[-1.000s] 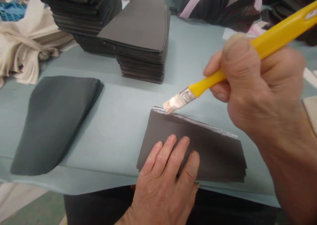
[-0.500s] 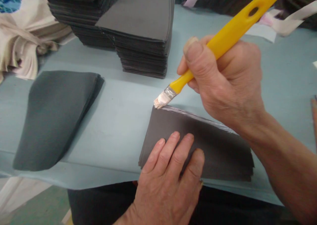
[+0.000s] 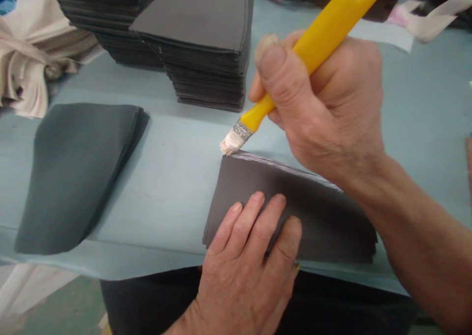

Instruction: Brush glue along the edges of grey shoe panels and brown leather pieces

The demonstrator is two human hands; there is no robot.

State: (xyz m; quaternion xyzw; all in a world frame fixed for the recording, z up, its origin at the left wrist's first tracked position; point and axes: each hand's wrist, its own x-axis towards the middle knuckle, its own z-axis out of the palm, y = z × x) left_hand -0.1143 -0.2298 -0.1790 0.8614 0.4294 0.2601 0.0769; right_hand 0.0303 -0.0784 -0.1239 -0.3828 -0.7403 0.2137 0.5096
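My right hand (image 3: 324,94) is closed round the yellow handle of a brush (image 3: 265,104). The whitish bristles touch the far left corner of a stack of dark grey sheets (image 3: 332,222). A streaky white coating runs along the far edge of that stack. Flat on the top sheet lies my left hand (image 3: 254,256), its fingers spread and holding nothing.
Beyond the hands stand a tall dark stack (image 3: 206,74) and another stack (image 3: 118,25) beside it. A smaller dark green-grey pile (image 3: 77,177) lies at the left on the blue-green table (image 3: 165,177). Cream cloth strips (image 3: 33,54) sit at the far left.
The brush and my right hand have shifted a little left and away, with the bristles now at the stack's corner. The whole view has also moved slightly. My left hand stays on the stack.
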